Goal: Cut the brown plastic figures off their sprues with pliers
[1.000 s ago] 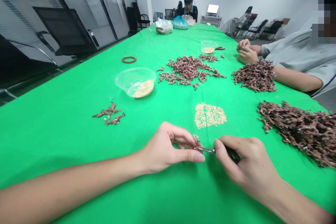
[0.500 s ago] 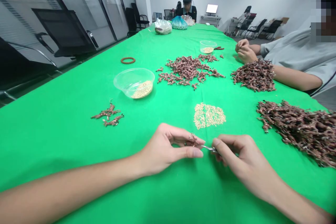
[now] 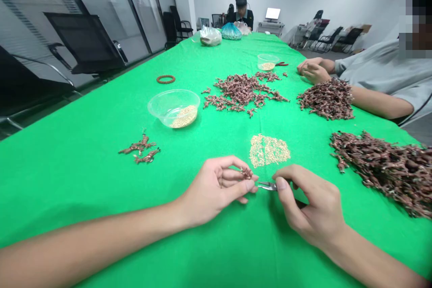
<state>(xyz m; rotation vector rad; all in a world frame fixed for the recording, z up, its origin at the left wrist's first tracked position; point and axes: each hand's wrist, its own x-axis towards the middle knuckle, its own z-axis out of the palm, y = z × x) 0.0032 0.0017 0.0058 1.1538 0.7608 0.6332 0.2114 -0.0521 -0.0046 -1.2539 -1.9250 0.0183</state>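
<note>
My left hand [image 3: 216, 189] pinches a small brown animal-shaped figure [image 3: 246, 173] between thumb and fingers, palm turned up. In my right hand [image 3: 313, 207] is a pair of pliers [image 3: 267, 186]. Their slim metal jaws are slightly apart and point at the left fingertips, just short of the figure; my palm hides most of the handles. Beyond both hands lies a patch of tiny gold-coloured pieces [image 3: 269, 149] spread on the green cloth [image 3: 202, 252]. Several similar brown figures [image 3: 141, 147] rest farther left.
A clear plastic bowl [image 3: 173, 107] holds more gold pieces. Heaps of brown figures lie mid-table [image 3: 241, 90], at right [image 3: 388, 166] and beside a co-worker's arm [image 3: 327, 99]. A brown ring [image 3: 165, 79], a small tub [image 3: 267, 63] and filled bags [image 3: 211, 37] sit farther back.
The plier jaws have drawn back from the figure and opened slightly. My right hand has rolled, its thumb now on the pliers' side; my left fingers have shifted around the figure.
</note>
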